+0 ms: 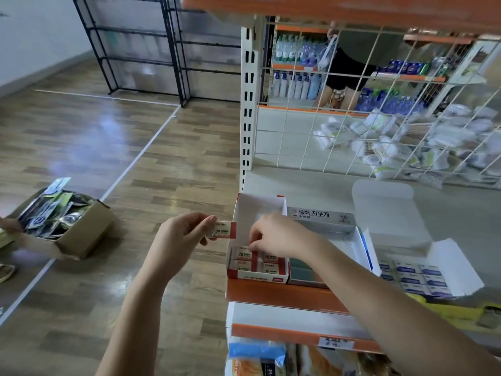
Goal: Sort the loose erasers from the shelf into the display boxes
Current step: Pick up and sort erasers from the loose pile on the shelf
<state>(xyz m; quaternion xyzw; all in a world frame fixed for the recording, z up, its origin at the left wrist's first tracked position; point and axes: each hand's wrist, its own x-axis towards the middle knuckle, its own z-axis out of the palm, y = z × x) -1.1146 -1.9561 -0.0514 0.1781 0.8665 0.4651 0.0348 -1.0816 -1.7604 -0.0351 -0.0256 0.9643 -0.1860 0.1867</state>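
Shop (stocked shelving (284, 291), bottles (295, 52))

we stand on a wood-plank floor (113, 147) crossed by a pale strip (141, 156) running toward ten o'clock. at eleven o'clock a black metal rack (130, 44) stands against a pale wall (35, 31). at one o'clock a white wire grid (379, 104) backs orange-edged shelving (282, 293), with glare pooling on the planks.

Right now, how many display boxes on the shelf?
3: the red box at the left edge, the empty middle box, and the blue box on the right. None looks hidden.
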